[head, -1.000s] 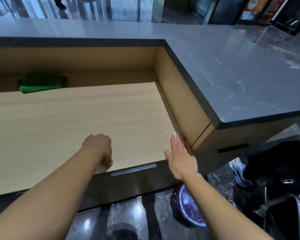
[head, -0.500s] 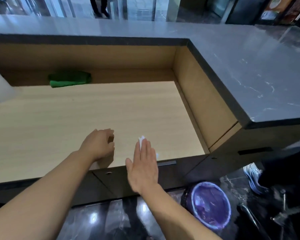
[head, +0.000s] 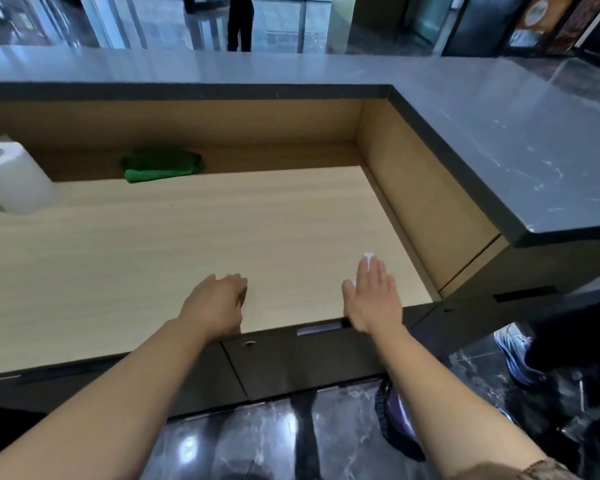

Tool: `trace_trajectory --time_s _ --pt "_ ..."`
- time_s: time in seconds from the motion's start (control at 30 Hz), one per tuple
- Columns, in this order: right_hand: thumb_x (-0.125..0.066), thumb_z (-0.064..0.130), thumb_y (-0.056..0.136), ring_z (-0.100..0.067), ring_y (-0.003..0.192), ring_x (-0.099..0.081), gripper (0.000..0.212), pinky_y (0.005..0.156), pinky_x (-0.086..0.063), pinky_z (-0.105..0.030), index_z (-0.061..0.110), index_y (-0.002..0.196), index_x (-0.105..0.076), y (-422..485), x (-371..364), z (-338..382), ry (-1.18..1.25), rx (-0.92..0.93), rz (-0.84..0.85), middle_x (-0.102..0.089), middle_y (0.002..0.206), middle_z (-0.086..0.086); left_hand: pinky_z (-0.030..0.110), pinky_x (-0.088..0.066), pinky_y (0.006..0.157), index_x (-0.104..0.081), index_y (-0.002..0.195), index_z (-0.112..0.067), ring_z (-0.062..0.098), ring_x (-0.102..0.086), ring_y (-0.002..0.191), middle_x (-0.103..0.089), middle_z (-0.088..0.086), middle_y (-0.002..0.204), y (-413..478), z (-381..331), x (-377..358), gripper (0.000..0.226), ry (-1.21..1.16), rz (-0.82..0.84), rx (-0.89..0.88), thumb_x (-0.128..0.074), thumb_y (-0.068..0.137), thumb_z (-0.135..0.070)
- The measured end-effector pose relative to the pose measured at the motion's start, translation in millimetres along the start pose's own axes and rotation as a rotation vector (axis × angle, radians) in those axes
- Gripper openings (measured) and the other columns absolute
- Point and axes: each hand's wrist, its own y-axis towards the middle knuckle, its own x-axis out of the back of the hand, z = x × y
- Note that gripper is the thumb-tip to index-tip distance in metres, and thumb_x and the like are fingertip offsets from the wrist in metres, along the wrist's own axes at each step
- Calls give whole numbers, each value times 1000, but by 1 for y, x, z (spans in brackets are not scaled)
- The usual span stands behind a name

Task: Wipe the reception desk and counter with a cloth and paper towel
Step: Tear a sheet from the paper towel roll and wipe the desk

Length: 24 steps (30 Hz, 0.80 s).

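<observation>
Head view: pale wood-grain desk [head: 153,244], glossy grey veined counter [head: 499,133].
R hand [head: 374,299]: laid flat, fingers straight, white paper towel [head: 368,255] pressed beneath.
L hand [head: 215,306]: curled at desk edge; hold can't be told.

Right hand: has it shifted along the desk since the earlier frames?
Yes. The right hand, flat on the paper towel, swept left away from the side panel past the metal strip, and is now back at the strip's right end.

Green cloth [head: 161,166] — bunched; far desk [head: 187,244] edge
</observation>
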Motion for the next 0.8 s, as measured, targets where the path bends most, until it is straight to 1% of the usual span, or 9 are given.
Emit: trace_trajectory --time_s 0.13,0.27,0.4,0.47,0.53,0.6,0.67,0.73,0.8 --pt "-17 37 100 -30 143 -13 62 117 -16 -39 -3 148 -14 31 13 -31 14 -182 -50 -15 156 -20 32 -21 116 -54 105 -11 28 -54 97 -57 4 105 7 -16 1 24 26 -21 -61 -39 87 -4" --pt "-12 40 102 -29 148 9 67 121 0 -40 -2 152 5 67 17 -10 40 -243 15 7 160 -20 30 -15 118 -53 110 -13 26 -56 101 -61 4 107 19 -17 -6 29 58 -14 -43 -40 85 -4" --pt "-10 41 103 -28 148 14 66 121 4 -39 -1 151 9 79 14 45 7 -58 12 12 160 -18 27 -13 118 -53 111 -14 24 -56 99 -63 4 101 22 -12 -10 31 82 -10 -38 -41 84 -5" --pt "-8 42 103 -26 147 18 66 121 6 -39 3 151 12 74 8 80 -5 87 43 16 160 -16 26 -11 117 -56 117 -13 24 -57 109 -65 5 112 25 -5 -14 38 29 2 -15 -39 84 -5" --pt "-8 42 102 -24 147 21 65 121 7 -38 5 151 13 59 1 106 -27 241 67 19 159 -13 26 -15 116 -59 110 -15 25 -55 115 -67 3 107 25 0 -15 36 -42 20 20 -38 83 -5" --pt "-9 42 103 -22 146 22 64 121 9 -37 7 151 14 40 -3 115 -52 377 87 21 159 -11 27 -21 117 -58 86 -17 22 -59 91 -64 0 80 21 1 -12 24 -56 8 22 -38 79 -5" --pt "-9 42 103 -20 146 23 63 120 12 -35 8 152 14 20 -5 107 -68 477 108 22 159 -9 28 -24 115 -46 66 -18 19 -45 62 -51 0 59 13 -3 -5 19 -30 21 32 -40 74 -3" --pt "-10 42 104 -19 146 22 63 119 13 -32 10 152 13 5 -9 95 -87 534 121 21 159 -8 31 -27 114 -48 64 -19 26 -50 70 -54 0 61 8 -6 1 20 -14 41 52 -41 74 -3" --pt "-10 42 104 -19 147 21 62 120 11 -32 10 152 13 -8 -10 83 -104 545 116 20 160 -8 33 -26 115 -62 80 -20 35 -58 99 -67 5 81 6 -10 5 23 -18 30 49 -43 83 -8"
